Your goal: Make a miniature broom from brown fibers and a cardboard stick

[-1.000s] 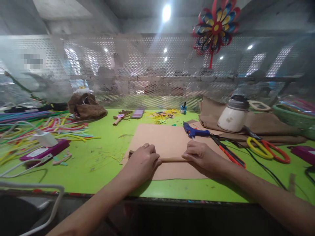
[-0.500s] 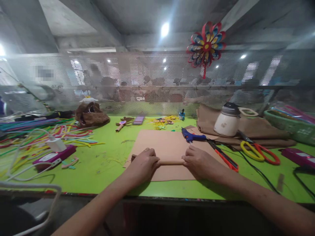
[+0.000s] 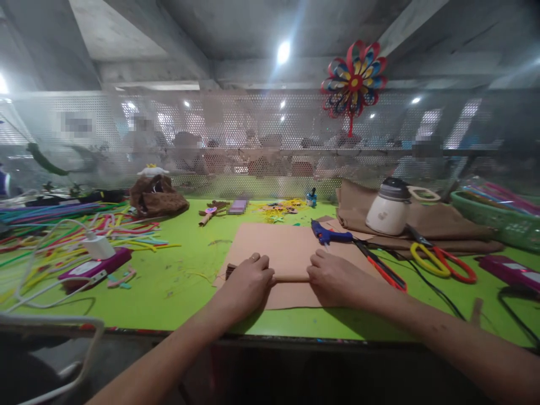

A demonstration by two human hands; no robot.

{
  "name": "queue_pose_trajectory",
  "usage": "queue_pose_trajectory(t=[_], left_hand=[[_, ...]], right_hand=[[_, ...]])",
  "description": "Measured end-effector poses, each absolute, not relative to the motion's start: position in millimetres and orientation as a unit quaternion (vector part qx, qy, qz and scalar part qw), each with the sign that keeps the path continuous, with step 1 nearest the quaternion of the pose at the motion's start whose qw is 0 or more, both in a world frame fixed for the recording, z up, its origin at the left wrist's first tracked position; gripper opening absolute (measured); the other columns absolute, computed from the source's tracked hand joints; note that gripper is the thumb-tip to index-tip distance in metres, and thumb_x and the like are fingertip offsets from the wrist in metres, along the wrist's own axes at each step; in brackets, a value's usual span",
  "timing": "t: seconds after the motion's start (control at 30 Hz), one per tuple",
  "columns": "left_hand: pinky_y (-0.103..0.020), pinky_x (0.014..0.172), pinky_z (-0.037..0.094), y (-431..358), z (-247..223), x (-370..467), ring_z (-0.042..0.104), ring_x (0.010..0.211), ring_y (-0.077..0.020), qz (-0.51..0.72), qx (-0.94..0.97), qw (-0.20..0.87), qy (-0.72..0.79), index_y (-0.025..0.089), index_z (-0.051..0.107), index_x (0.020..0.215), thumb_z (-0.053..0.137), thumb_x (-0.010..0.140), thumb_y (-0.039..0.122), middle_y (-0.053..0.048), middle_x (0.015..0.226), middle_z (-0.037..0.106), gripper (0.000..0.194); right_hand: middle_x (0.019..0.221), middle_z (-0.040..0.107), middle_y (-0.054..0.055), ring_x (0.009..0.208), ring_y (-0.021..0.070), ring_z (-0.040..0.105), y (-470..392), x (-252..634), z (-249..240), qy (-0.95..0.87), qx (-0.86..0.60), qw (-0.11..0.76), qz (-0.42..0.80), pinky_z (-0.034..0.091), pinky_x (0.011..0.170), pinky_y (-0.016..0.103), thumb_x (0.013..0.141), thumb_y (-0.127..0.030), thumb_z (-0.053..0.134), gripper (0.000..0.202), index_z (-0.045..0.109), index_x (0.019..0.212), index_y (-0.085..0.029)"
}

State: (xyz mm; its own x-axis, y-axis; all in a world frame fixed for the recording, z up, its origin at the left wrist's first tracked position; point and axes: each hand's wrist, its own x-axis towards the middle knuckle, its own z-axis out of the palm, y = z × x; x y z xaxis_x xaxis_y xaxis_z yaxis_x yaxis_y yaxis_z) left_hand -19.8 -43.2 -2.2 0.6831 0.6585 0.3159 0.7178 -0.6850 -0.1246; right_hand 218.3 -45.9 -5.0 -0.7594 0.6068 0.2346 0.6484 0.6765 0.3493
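A thin rolled tube of brown paper lies crosswise near the front part of a flat brown paper sheet. My left hand has its fingers closed on the tube's left part. My right hand grips the right part, fingertips bent over it. Only a short stretch of the tube shows between the hands; its ends are hidden under the fingers. Beside my left hand is a small stack of dark brown strips. Behind my right hand sits a blue glue gun on the sheet's back right corner.
Right of the sheet lie a red-and-black cutter and scissors. A white bottle stands on folded brown paper. At left are colourful pipe cleaners, a purple power strip and a brown pouch. A perforated screen stands behind.
My right hand has shifted slightly left along the tube, so less of it shows between my hands. My left hand has barely moved. At the far left, a green stem behind the screen has shifted.
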Motion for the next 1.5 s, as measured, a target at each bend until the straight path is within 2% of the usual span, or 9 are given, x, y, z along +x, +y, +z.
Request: queue_pose_trajectory(t=[0.1,0.27,0.4,0.53,0.67,0.97,1.27,1.37,1.5], left_hand=[[-0.034,0.07,0.04,-43.1,-3.3,-20.0,0.048,0.078,-0.0207,-0.13,-0.908,0.119,-0.38,0.015,0.063,0.076,0.039,0.093,0.025,-0.008,0.08,0.055,0.031],[-0.034,0.074,0.041,-42.0,-10.2,-21.0,0.049,0.08,-0.0202,-0.165,-0.902,0.098,-0.387,0.015,0.062,0.079,0.038,0.093,0.024,-0.008,0.082,0.054,0.029],[-0.034,0.075,0.042,-40.8,-10.5,-23.8,0.052,0.084,-0.0212,-0.189,-0.892,0.079,-0.403,0.015,0.062,0.095,0.042,0.091,0.02,-0.008,0.087,0.058,0.021],[-0.031,0.075,0.043,-42.3,-1.2,-27.6,0.055,0.085,-0.0203,-0.189,-0.882,0.032,-0.43,0.014,0.058,0.108,0.051,0.084,0.018,-0.008,0.091,0.062,0.025],[-0.028,0.071,0.043,-41.9,3.0,-28.4,0.055,0.082,-0.0188,-0.178,-0.893,0.022,-0.412,0.017,0.062,0.094,0.051,0.086,0.022,-0.006,0.086,0.061,0.015],[-0.03,0.073,0.042,-31.2,-9.1,-25.4,0.053,0.083,-0.0196,-0.154,-0.902,0.088,-0.395,0.019,0.068,0.085,0.043,0.091,0.023,-0.006,0.079,0.06,0.026],[-0.03,0.066,0.038,-32.7,1.9,-22.1,0.048,0.074,-0.018,-0.131,-0.914,0.13,-0.361,0.016,0.06,0.075,0.037,0.091,0.021,-0.007,0.078,0.054,0.029],[-0.029,0.066,0.037,-33.8,6.5,-24.7,0.048,0.074,-0.017,-0.143,-0.92,0.115,-0.346,0.016,0.058,0.078,0.035,0.091,0.02,-0.007,0.08,0.053,0.027],[-0.027,0.064,0.037,-24.9,25.0,-28.7,0.05,0.074,-0.0161,-0.132,-0.914,0.062,-0.378,0.017,0.059,0.078,0.041,0.088,0.021,-0.005,0.083,0.055,0.02]], right_hand=[[0.076,0.062,0.009,0.07,0.0215,0.051,-50.1,208.2,-6.2,-0.907,-0.361,0.049,-0.212,0.035,0.059,0.032,0.081,-0.01,0.056,0.008,0.062,0.082,-0.015],[0.079,0.064,0.012,0.072,0.0232,0.053,-51.4,200.8,-7.9,-0.913,-0.354,0.04,-0.201,0.038,0.059,0.033,0.08,-0.007,0.056,0.009,0.062,0.084,-0.012],[0.084,0.063,0.012,0.079,0.0237,0.054,-50.7,200.9,-7.3,-0.921,-0.342,0.044,-0.181,0.041,0.065,0.033,0.08,-0.006,0.056,0.012,0.063,0.089,-0.01],[0.085,0.062,0.012,0.082,0.0229,0.054,-50.1,200.7,-3.6,-0.92,-0.355,0.037,-0.161,0.041,0.067,0.032,0.081,-0.006,0.053,0.014,0.062,0.091,-0.01],[0.084,0.062,0.01,0.08,0.0223,0.053,-50.0,198.6,3.3,-0.917,-0.376,0.01,-0.134,0.04,0.064,0.031,0.08,-0.009,0.053,0.014,0.064,0.089,-0.011],[0.083,0.06,0.011,0.079,0.0224,0.052,-50.7,196.7,7.2,-0.914,-0.383,0.015,-0.135,0.037,0.065,0.032,0.086,-0.013,0.045,0.018,0.064,0.085,-0.013],[0.081,0.058,0.009,0.074,0.0191,0.049,-49.3,199.0,4.8,-0.917,-0.372,0.051,-0.137,0.033,0.063,0.03,0.09,-0.018,0.04,0.018,0.057,0.085,-0.014],[0.083,0.057,0.008,0.07,0.0167,0.049,-48.6,201.7,7.2,-0.914,-0.388,0.074,-0.094,0.033,0.062,0.029,0.091,-0.02,0.04,0.018,0.056,0.085,-0.014],[0.082,0.059,0.006,0.067,0.0144,0.049,-35.5,206.4,24.2,-0.91,-0.4,0.102,0.041,0.032,0.059,0.026,0.092,-0.025,0.041,0.02,0.057,0.085,-0.015]])
